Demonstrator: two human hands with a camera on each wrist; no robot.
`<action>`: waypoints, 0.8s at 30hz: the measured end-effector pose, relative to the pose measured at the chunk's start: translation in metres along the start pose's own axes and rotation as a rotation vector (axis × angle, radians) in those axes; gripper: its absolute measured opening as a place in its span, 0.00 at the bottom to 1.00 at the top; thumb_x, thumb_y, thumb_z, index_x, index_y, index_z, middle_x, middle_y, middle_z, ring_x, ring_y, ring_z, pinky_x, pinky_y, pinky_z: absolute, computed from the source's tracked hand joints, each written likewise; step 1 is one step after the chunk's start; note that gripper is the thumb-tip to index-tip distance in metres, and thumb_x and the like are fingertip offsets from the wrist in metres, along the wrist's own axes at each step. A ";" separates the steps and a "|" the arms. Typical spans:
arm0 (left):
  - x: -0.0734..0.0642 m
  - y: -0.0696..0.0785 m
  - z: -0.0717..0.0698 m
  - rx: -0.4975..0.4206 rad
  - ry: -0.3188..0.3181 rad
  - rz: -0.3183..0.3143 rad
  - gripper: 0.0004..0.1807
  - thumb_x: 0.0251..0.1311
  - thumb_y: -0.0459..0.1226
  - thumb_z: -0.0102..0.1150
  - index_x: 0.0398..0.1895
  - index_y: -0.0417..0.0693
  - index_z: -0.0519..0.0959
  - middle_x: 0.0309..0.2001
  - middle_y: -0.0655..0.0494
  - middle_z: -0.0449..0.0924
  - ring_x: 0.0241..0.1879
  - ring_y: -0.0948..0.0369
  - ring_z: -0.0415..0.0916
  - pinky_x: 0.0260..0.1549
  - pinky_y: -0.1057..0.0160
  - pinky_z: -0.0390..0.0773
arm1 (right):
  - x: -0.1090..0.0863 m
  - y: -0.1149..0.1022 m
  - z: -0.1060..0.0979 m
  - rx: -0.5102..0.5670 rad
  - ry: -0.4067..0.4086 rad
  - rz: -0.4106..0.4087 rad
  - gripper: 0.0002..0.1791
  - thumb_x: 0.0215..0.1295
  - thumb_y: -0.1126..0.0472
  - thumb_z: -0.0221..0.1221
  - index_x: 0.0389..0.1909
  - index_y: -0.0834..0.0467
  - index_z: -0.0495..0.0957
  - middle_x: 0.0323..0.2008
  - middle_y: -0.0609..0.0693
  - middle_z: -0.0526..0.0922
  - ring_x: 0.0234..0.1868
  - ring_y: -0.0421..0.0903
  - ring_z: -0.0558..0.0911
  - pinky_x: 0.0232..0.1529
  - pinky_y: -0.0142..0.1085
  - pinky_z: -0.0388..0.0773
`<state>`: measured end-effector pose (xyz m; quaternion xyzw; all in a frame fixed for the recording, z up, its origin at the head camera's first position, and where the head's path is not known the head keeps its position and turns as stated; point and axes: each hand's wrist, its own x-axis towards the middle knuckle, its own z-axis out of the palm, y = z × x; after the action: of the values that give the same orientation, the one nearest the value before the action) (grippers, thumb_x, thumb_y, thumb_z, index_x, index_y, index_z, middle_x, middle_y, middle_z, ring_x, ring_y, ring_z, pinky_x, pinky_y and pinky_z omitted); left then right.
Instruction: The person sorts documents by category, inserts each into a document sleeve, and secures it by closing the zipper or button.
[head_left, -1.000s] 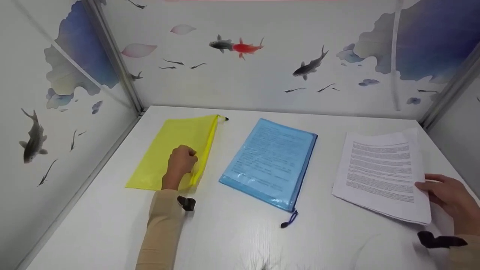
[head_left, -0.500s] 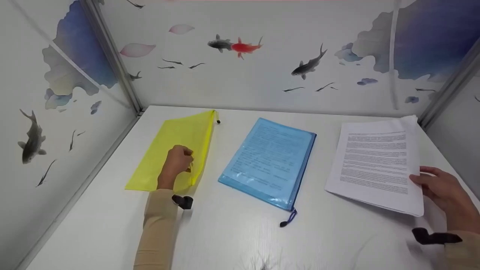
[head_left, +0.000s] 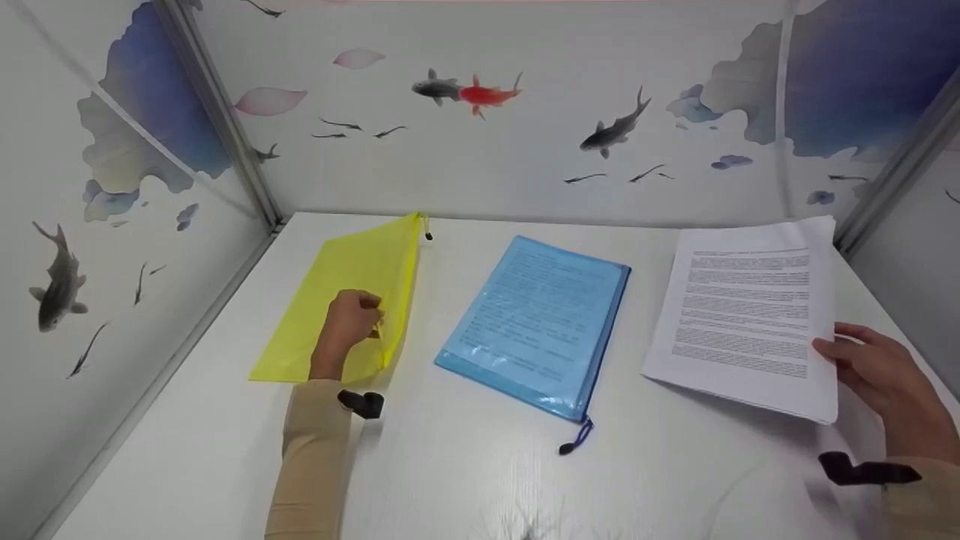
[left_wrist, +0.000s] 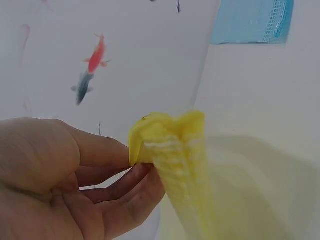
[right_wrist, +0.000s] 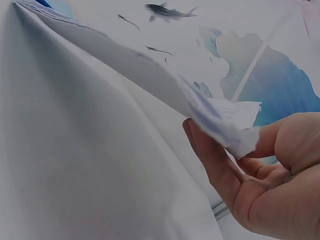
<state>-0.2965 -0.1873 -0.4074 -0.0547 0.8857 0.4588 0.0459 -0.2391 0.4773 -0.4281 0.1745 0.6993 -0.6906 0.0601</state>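
Note:
A yellow zip pouch [head_left: 319, 292] lies at the left of the white table. My left hand [head_left: 347, 321] pinches its right-hand edge between thumb and fingers. That edge is raised, and the left wrist view shows the pouch's yellow rim [left_wrist: 172, 137] standing up from the grip. Over at the right, my right hand [head_left: 874, 375] holds a stack of printed paper [head_left: 739, 311] by its right edge, thumb on top and fingers beneath. The paper [right_wrist: 135, 65] bends and is lifted at the held side, as the right wrist view shows.
Between the hands lies a blue zip pouch [head_left: 532, 322] with printed sheets inside and a dark zip pull [head_left: 576, 439] at its near corner. White panels with painted fish [head_left: 487, 94] close in the table [head_left: 465, 465] at the back and sides.
The paper stack has moved up and slightly left in my right hand, its near edge rising. My left hand has shifted a little left, lifting the yellow pouch's edge further.

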 end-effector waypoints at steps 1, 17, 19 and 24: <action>0.000 0.000 0.000 -0.008 -0.001 0.001 0.20 0.62 0.32 0.48 0.56 0.34 0.71 0.52 0.40 0.75 0.44 0.51 0.78 0.39 0.59 0.81 | -0.001 0.000 0.000 0.006 -0.002 -0.006 0.41 0.49 0.56 0.68 0.62 0.51 0.55 0.29 0.33 0.80 0.31 0.36 0.82 0.32 0.30 0.79; 0.002 0.002 -0.005 -0.044 0.014 -0.014 0.18 0.63 0.32 0.47 0.57 0.40 0.72 0.48 0.41 0.76 0.41 0.54 0.78 0.37 0.62 0.81 | -0.012 -0.022 0.020 0.052 -0.031 -0.054 0.42 0.51 0.58 0.66 0.64 0.52 0.52 0.32 0.34 0.81 0.33 0.36 0.82 0.33 0.29 0.79; 0.002 0.003 -0.005 -0.052 0.013 -0.009 0.19 0.63 0.32 0.46 0.57 0.39 0.72 0.49 0.41 0.76 0.41 0.53 0.78 0.37 0.62 0.81 | -0.015 -0.025 0.024 0.070 -0.046 -0.055 0.43 0.52 0.58 0.66 0.65 0.52 0.51 0.32 0.34 0.81 0.34 0.37 0.82 0.33 0.29 0.79; 0.003 0.004 -0.004 -0.074 0.011 -0.011 0.18 0.64 0.33 0.47 0.57 0.40 0.72 0.48 0.42 0.76 0.41 0.54 0.77 0.37 0.62 0.81 | -0.024 -0.037 0.035 0.083 -0.082 -0.089 0.51 0.53 0.58 0.65 0.71 0.51 0.42 0.36 0.35 0.81 0.35 0.38 0.82 0.34 0.30 0.79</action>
<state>-0.2998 -0.1887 -0.4023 -0.0637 0.8682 0.4904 0.0415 -0.2345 0.4399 -0.3871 0.1171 0.6739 -0.7277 0.0506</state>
